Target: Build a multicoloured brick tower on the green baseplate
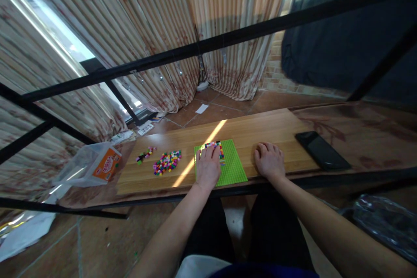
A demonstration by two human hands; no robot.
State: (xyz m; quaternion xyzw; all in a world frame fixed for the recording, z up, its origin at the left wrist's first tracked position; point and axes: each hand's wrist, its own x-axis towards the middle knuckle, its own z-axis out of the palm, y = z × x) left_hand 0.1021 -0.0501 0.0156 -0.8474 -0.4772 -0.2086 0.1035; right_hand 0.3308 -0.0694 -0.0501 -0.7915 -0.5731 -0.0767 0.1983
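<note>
My left hand [207, 168] lies palm down over the left part of a green studded baseplate [234, 169], its fingers stretched forward and slightly apart. Small multicoloured toy bricks [222, 151] form rows on the plate beside and beyond the fingertips, partly covered by them. Whether a brick sits under the fingers is hidden. To the right of the plate, my right hand [269, 161] rests on the wooden board with its fingers curled in; nothing shows in it. A pile of loose coloured bricks [167, 163] lies left of the plate, with a smaller cluster [145, 155] farther left.
The wooden board [260, 128] spans a bench with black metal rails [208, 45]. A clear plastic box [86, 163] with an orange label stands at the left end. On the right lies a black phone [322, 150]. Curtains hang behind.
</note>
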